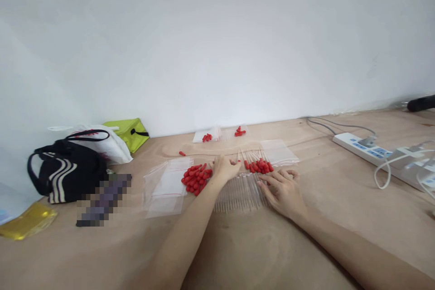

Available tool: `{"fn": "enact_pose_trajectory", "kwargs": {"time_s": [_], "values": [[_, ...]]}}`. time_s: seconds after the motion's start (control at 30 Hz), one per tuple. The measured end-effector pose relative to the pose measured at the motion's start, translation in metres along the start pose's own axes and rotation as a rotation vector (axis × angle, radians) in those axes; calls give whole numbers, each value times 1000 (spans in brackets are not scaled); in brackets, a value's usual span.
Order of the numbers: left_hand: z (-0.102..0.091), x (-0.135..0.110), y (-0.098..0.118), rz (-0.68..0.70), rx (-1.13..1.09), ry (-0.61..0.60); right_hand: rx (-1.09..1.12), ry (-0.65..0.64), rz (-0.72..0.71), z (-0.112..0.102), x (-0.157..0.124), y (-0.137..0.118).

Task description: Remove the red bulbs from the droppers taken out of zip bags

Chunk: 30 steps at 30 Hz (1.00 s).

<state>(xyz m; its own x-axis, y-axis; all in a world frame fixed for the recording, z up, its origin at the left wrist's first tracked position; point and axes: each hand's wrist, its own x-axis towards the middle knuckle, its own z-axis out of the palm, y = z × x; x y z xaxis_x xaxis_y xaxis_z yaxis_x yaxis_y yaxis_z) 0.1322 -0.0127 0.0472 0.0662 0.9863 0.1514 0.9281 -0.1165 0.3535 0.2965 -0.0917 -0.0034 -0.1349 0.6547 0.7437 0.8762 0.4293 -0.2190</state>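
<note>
My left hand (224, 168) is above the row of thin clear tubes (238, 195), its fingers curled together; what they hold, if anything, is hidden. A small spot of red shows at its right fingertip. Just left of it lies a pile of red teardrop-shaped pieces (194, 179), partly behind my wrist. My right hand (282, 190) rests at the right end of the tubes with its fingers apart, fingertips touching them. Beyond the tubes is a second red pile (258, 165), beside thin pale sticks (253, 154) that fan out toward the wall.
Clear zip bags (166, 183) lie left, more bags (278, 152) right. Small bags with red pieces (239, 132) are near the wall. A black bag (73, 172), a green bag (134, 133) and a gold packet (29, 222) stand left. A power strip (360, 145) with cables is right.
</note>
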Motion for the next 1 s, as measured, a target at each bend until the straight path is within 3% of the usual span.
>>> {"fn": "enact_pose_trajectory", "kwargs": {"time_s": [0.13, 0.27, 0.33, 0.43, 0.63, 1.0], "values": [[-18, -27, -24, 62, 1, 132, 7, 25, -1, 1, -1, 2], [-26, -67, -50, 451, -28, 410, 25, 29, -129, -2, 0, -2], [-25, -84, -57, 598, -44, 467, 37, 10, -217, -4, 0, -6], [-18, -98, -61, 699, -78, 524, 95, -16, -325, -5, 0, -12], [-5, -103, -59, 745, -125, 543, 180, -13, -381, -1, -5, -16], [0, -101, -63, 897, -156, 432, 260, -34, -443, -4, -10, -24]]}}
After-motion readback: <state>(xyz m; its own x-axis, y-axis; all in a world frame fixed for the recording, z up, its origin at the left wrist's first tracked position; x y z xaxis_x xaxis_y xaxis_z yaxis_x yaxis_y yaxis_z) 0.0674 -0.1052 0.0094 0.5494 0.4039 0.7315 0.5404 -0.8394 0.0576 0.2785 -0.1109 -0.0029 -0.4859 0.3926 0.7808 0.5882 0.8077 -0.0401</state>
